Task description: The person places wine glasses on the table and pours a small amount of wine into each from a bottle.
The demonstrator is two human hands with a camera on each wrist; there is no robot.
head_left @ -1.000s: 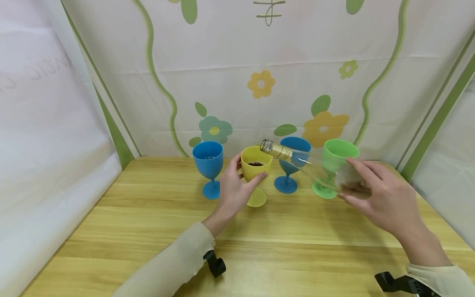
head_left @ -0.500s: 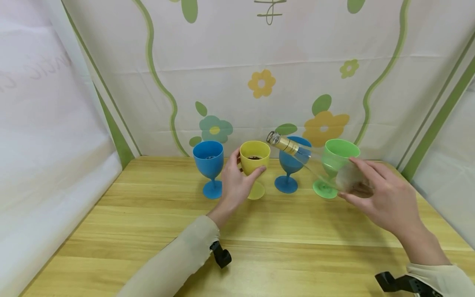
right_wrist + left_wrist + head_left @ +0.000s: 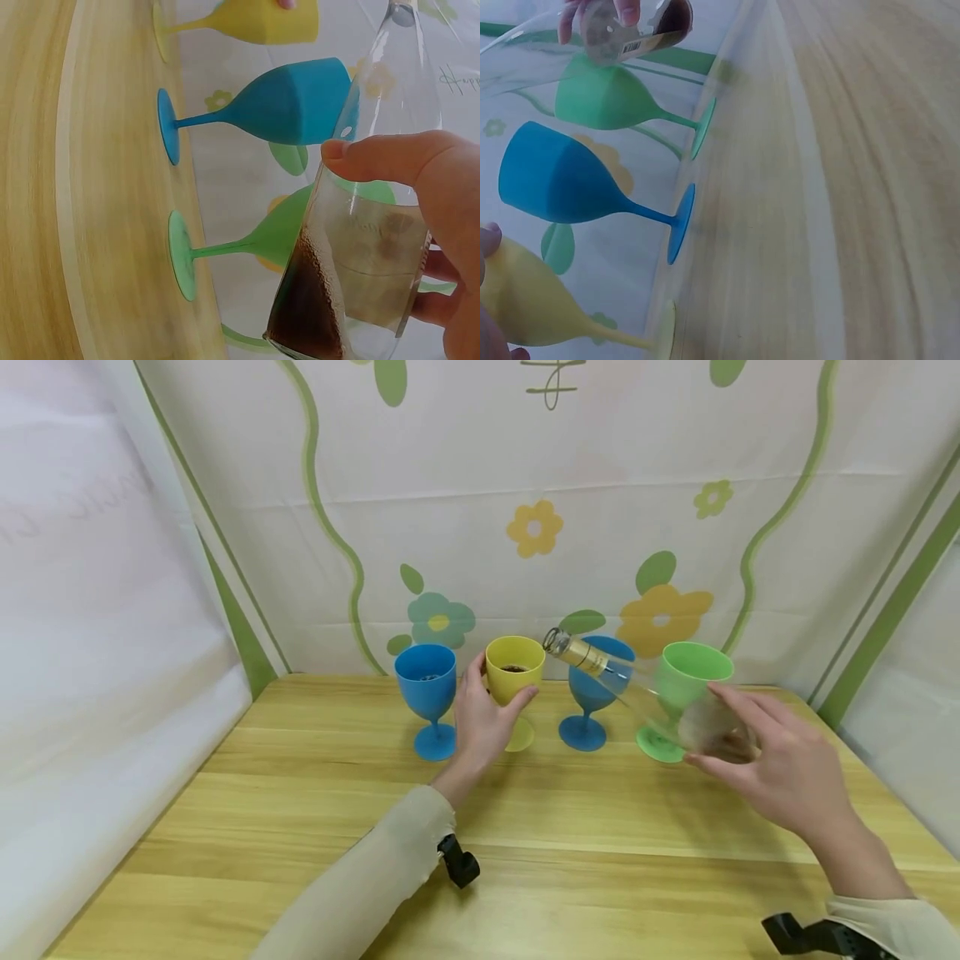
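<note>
My left hand (image 3: pixel 483 718) grips the bowl of a yellow goblet (image 3: pixel 516 683), thumb across its near side; dark liquid shows inside. Its base stands at the tabletop in the left wrist view. My right hand (image 3: pixel 795 768) holds a clear glass bottle (image 3: pixel 576 653) near its bottom, tilted, the gold-banded neck pointing left. The bottle's mouth is right beside the yellow goblet's rim in the head view. Brown foamy liquid (image 3: pixel 304 300) lies at the bottle's bottom end. Behind the bottle stand a blue goblet (image 3: pixel 588 695) and a green goblet (image 3: pixel 699 665).
Another blue goblet (image 3: pixel 425 685) stands left of the yellow one, with some liquid inside. All the goblets form a row near the back of the wooden table (image 3: pixel 562 877). A white cloth backdrop (image 3: pixel 442 468) with printed flowers rises behind, with cloth at both sides.
My left hand has moved the yellow goblet back toward the backdrop, into line with the others. The bottle's neck has shifted slightly right and up, then stayed nearly still.
</note>
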